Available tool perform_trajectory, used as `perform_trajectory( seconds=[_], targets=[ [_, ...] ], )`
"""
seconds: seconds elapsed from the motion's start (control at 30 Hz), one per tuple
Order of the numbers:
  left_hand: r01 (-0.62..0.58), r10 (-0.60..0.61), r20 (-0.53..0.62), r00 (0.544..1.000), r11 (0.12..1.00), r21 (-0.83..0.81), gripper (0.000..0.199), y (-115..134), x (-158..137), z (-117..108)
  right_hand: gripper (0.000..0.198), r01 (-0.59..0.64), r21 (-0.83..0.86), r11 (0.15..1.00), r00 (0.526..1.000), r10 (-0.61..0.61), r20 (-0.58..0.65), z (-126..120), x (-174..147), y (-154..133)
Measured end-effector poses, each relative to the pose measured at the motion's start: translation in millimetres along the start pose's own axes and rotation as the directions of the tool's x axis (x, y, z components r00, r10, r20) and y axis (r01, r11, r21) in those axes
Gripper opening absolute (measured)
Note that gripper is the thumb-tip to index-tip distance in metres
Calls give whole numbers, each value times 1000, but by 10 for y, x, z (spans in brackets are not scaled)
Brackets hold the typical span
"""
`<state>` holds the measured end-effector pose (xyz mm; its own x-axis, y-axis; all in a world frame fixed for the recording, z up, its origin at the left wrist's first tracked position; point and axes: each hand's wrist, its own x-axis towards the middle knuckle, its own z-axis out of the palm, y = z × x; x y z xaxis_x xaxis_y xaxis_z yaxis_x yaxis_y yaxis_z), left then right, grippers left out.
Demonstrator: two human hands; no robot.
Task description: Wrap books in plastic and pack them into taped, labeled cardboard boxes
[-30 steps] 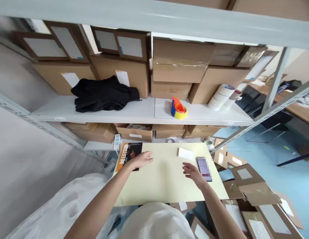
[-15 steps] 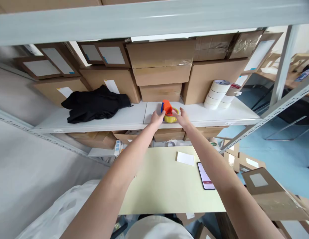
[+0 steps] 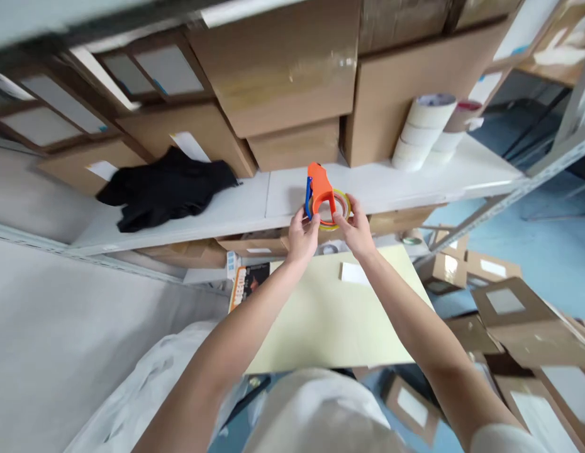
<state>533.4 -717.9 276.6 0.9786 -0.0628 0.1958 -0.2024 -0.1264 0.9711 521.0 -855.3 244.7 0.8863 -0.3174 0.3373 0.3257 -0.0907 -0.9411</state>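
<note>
Between both hands is an orange tape dispenser [image 3: 321,182] with a blue part on its left side and a roll of yellow tape [image 3: 348,200] on it. It is held up in front of the white shelf's front edge. My left hand [image 3: 304,236] is closed on its lower left side, thumb on the orange frame. My right hand [image 3: 356,228] grips its right side by the tape roll, thumb toward the middle.
On the shelf [image 3: 245,202] lie a black cloth [image 3: 167,192] and stacked white tape rolls [image 3: 422,132], with cardboard boxes [image 3: 292,69] behind. Below is a pale yellow tabletop [image 3: 316,321] with a white paper [image 3: 355,273]. More boxes [image 3: 528,314] are piled at right.
The tape dispenser has come up off the shelf and toward me, now in both hands. Earlier, my hands were reaching to it on the shelf. The view has shifted closer to the shelf.
</note>
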Motion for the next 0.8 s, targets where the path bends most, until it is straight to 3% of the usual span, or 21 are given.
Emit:
perform_trajectory(
  seconds=[0.1, 0.2, 0.27, 0.37, 0.5, 0.8],
  targets=[
    [-6, 7, 55, 998, 1000, -18, 50, -289, -762, -20, 68, -42, -111, 993, 999, 45, 23, -321, -859, 42],
    [165, -167, 120, 979, 986, 32, 50, -766, -1464, 38, 68, -235, -207, 950, 972, 235, -22, -534, -1749, 352],
    [302, -314, 146, 938, 948, 100, 46, -1130, -1810, 110, 68, -403, -202, 893, 915, 401, -53, -610, -2247, 666],
    [476, -513, 189, 838, 855, 207, 41, -1569, -2143, 218, 69, -581, -212, 786, 812, 578, -85, -692, -2767, 1084],
    [587, -638, 235, 734, 769, 255, 38, -1830, -2376, 337, 70, -668, -238, 705, 740, 664, -108, -846, -3079, 1326],
    [688, -684, 358, 636, 712, 139, 43, -1959, -2342, 501, 75, -698, -284, 657, 704, 703, -102, -1046, -2955, 1505]
  ],
)
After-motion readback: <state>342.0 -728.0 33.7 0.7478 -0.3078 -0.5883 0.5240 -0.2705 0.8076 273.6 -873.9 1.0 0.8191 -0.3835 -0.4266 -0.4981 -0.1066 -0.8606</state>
